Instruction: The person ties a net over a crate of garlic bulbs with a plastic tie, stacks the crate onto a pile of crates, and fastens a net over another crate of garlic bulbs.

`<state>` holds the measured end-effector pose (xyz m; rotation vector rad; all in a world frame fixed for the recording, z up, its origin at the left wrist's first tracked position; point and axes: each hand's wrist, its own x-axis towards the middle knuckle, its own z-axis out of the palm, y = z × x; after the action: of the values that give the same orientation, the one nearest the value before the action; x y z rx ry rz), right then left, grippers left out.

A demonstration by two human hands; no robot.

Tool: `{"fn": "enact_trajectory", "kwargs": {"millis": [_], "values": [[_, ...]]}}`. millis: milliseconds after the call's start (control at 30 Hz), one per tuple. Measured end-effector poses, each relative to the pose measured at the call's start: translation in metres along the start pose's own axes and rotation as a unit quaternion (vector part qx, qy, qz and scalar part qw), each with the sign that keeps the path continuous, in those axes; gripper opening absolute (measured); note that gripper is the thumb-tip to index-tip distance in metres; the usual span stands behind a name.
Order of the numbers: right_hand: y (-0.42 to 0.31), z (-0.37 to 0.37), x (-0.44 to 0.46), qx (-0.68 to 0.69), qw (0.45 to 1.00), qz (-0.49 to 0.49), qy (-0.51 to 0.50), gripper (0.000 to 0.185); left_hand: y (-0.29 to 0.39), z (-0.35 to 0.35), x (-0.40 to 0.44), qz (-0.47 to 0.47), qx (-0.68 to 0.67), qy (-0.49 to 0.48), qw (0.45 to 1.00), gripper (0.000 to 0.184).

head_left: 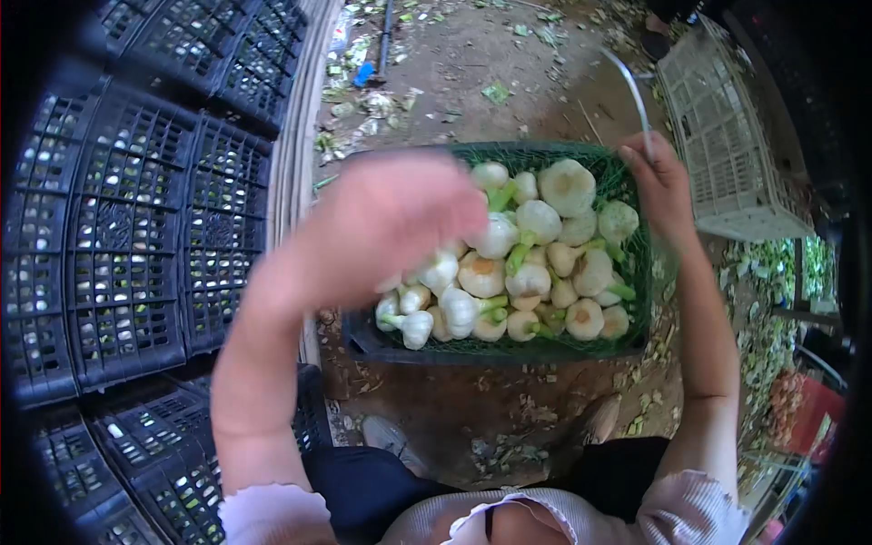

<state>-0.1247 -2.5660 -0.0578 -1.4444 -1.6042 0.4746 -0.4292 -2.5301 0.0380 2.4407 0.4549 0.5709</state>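
Note:
Garlic bulbs (pixel 538 221), white with trimmed green stems, fill a dark plastic crate (pixel 509 356) lined with green netting (pixel 642 272). Over the crate's left part, my left hand (pixel 391 218) is smeared by motion and covers some of the bulbs. Whether it holds anything is hidden. At the crate's far right corner, my right hand (pixel 658 182) is closed around a thin, curved sickle (pixel 633 86), its pale blade pointing away from me. That hand is beside the netting; I cannot tell whether it touches the crate rim.
Stacked black crates (pixel 136 236) of garlic stand along the left, beside a pale slatted edge (pixel 295 136). A white crate (pixel 722 127) is at the upper right. Leaf scraps litter the dirt floor (pixel 481 64). A red container (pixel 811 409) sits at lower right.

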Motion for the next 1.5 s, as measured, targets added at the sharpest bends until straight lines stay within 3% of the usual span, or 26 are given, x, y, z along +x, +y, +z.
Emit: {"fn": "enact_trajectory", "kwargs": {"millis": [33, 67, 133, 167, 233, 333, 433, 500, 533, 600, 633, 700, 767, 800, 867, 900, 1000, 1033, 1167, 1233, 1267, 1333, 1367, 1433, 1467, 1500], "values": [[0.002, -0.015, -0.005, 0.019, 0.998, 0.061, 0.005, 0.014, 0.020, 0.011, -0.007, -0.054, 0.044, -0.083, 0.994, 0.031], [0.002, -0.029, -0.011, 0.037, 0.992, 0.122, 0.009, 0.015, 0.023, 0.021, -0.019, -0.076, -0.016, -0.099, 0.992, 0.074], [-0.028, -0.066, -0.016, 0.006, 0.981, 0.185, 0.051, 0.022, 0.018, 0.038, -0.037, -0.147, -0.153, -0.078, 0.974, 0.113], [-0.032, -0.084, -0.020, 0.065, 0.983, 0.153, 0.077, 0.025, 0.012, 0.044, -0.046, -0.214, -0.120, -0.090, 0.965, 0.129], [-0.030, -0.122, -0.027, 0.187, 0.971, 0.077, 0.127, 0.031, 0.016, 0.050, -0.050, -0.295, 0.004, -0.083, 0.952, 0.118], [-0.044, -0.130, -0.040, 0.127, 0.971, 0.087, 0.184, 0.034, 0.003, 0.069, -0.053, -0.376, 0.110, -0.054, 0.918, 0.103], [-0.051, -0.128, -0.054, 0.132, 0.976, 0.172, 0.010, 0.030, -0.021, 0.083, -0.045, -0.404, 0.141, -0.071, 0.901, 0.064], [-0.058, -0.104, -0.051, 0.166, 0.960, 0.226, 0.021, 0.025, -0.032, 0.087, -0.028, -0.419, 0.151, -0.146, 0.883, 0.033], [-0.071, -0.084, -0.050, 0.248, 0.945, 0.214, 0.007, 0.026, -0.029, 0.086, -0.021, -0.365, 0.201, -0.059, 0.907, 0.023], [-0.105, -0.036, -0.041, 0.207, 0.961, 0.168, -0.078, 0.043, -0.020, 0.086, -0.010, -0.245, 0.289, 0.113, 0.919, 0.009], [-0.101, -0.017, -0.036, 0.210, 0.960, 0.097, -0.161, 0.054, -0.020, 0.089, -0.007, -0.206, 0.271, 0.168, 0.925, 0.007], [-0.101, 0.045, -0.039, 0.147, 0.981, 0.026, -0.121, 0.061, -0.014, 0.099, -0.001, -0.316, 0.003, 0.245, 0.917, 0.006], [-0.083, 0.093, -0.044, 0.126, 0.981, -0.088, -0.118, 0.058, -0.010, 0.109, 0.000, -0.376, -0.197, 0.333, 0.842, 0.008], [-0.081, 0.108, -0.043, 0.122, 0.979, -0.109, -0.125, 0.056, -0.004, 0.114, 0.002, -0.349, -0.140, 0.356, 0.855, 0.009], [-0.071, 0.121, -0.035, 0.142, 0.973, -0.010, -0.180, 0.045, 0.009, 0.127, 0.002, -0.291, -0.030, 0.400, 0.869, 0.011], [-0.065, 0.123, -0.028, 0.137, 0.977, -0.027, -0.158, 0.040, 0.027, 0.119, 0.001, -0.300, -0.044, 0.332, 0.893, 0.031], [-0.068, 0.114, -0.015, 0.073, 0.987, -0.042, -0.133, 0.030, 0.032, 0.106, -0.028, -0.175, -0.017, 0.316, 0.932, 0.075], [-0.085, 0.099, -0.013, 0.022, 0.989, -0.023, -0.144, 0.028, 0.030, 0.098, -0.037, -0.233, -0.006, 0.276, 0.932, 0.110], [-0.113, 0.080, -0.011, -0.086, 0.985, -0.069, -0.133, 0.029, -0.022, 0.122, -0.045, -0.312, 0.198, 0.097, 0.924, 0.127], [-0.101, 0.100, -0.017, -0.105, 0.978, -0.100, -0.149, 0.024, -0.054, 0.150, -0.019, -0.193, 0.156, 0.259, 0.933, 0.108], [-0.127, 0.093, -0.023, -0.160, 0.953, -0.058, -0.250, 0.021, -0.068, 0.155, -0.004, -0.134, 0.109, 0.367, 0.914, 0.098], [-0.144, 0.089, -0.030, -0.222, 0.922, -0.121, -0.293, 0.022, -0.045, 0.150, 0.016, -0.196, 0.006, 0.482, 0.854, 0.040], [-0.154, 0.080, -0.026, -0.190, 0.920, -0.132, -0.316, 0.024, -0.043, 0.148, 0.021, -0.254, -0.145, 0.485, 0.824, 0.030], [-0.164, 0.055, -0.021, -0.118, 0.914, -0.148, -0.358, 0.028, -0.045, 0.145, 0.027, -0.345, -0.428, 0.447, 0.706, 0.037], [-0.140, 0.043, -0.013, -0.067, 0.949, -0.225, -0.209, 0.044, -0.049, 0.147, 0.027, -0.304, -0.416, 0.473, 0.715, 0.038], [-0.131, 0.017, 0.000, -0.085, 0.974, -0.177, -0.116, 0.062, -0.053, 0.149, 0.026, -0.262, -0.404, 0.496, 0.723, 0.039]]}}
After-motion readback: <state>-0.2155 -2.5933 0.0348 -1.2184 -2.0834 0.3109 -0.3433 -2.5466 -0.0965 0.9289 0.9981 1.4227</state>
